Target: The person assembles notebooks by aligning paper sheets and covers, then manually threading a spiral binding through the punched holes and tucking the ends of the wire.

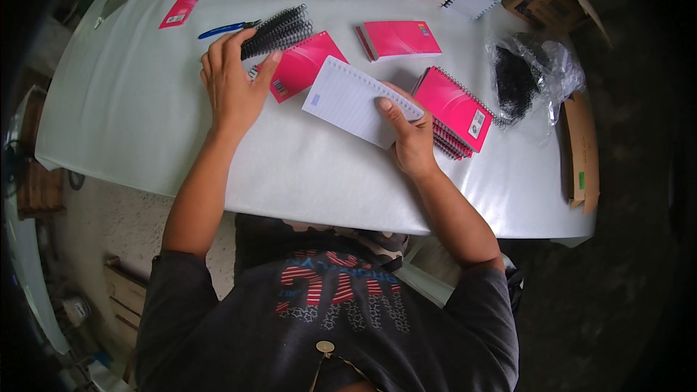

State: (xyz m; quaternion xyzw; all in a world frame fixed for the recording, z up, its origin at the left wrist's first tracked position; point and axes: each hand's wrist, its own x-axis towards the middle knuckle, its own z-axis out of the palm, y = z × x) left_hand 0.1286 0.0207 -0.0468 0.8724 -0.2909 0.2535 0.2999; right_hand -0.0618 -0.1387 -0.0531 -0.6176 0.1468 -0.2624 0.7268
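In the head view, a stack of white ruled paper with a line of punched holes along its upper edge is held at the centre of the frame, its right end pinched between the thumb and fingers of the right hand. The left hand is placed left of centre with thumb and fingers parted, at the near end of a pile of black spiral binding coils; whether a coil is gripped cannot be told. Just beside the pile, a flat pink cover is seen, partly overlapped by the paper, and a blue-handled tool is laid to the left. Right of centre, pink spiral-bound notebooks are stacked. Toward the right edge, more black coils are contained in a clear plastic bag. All are supported by a pale, glossy-covered table.
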